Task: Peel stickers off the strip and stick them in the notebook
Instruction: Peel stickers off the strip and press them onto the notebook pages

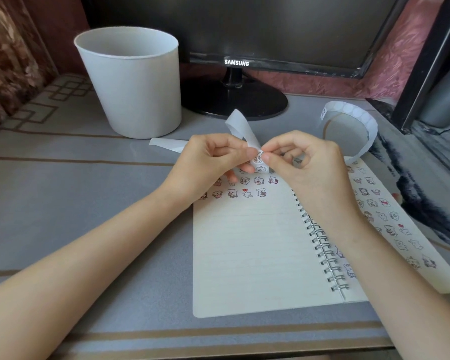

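Our left hand [211, 159] pinches the strip [240, 129], rising away from us; our right hand's [307, 165] fingers [267, 158] nip its nearest sticker [257, 157] above the notebook [244, 250].

Left hand [211, 157]: frame centre, pinching the strip [239, 125].
Right hand [305, 162]: just beside, pinching a sticker [257, 157] on the strip.
Notebook [244, 245]: open on the counter [76, 193], lower right, stickers in rows.
Bin [133, 87]: white, upper left.
Monitor [244, 29]: dark, top centre.

two hands [205, 159] [304, 165], one strip [238, 126], one notebook [244, 242], one bin [135, 87]
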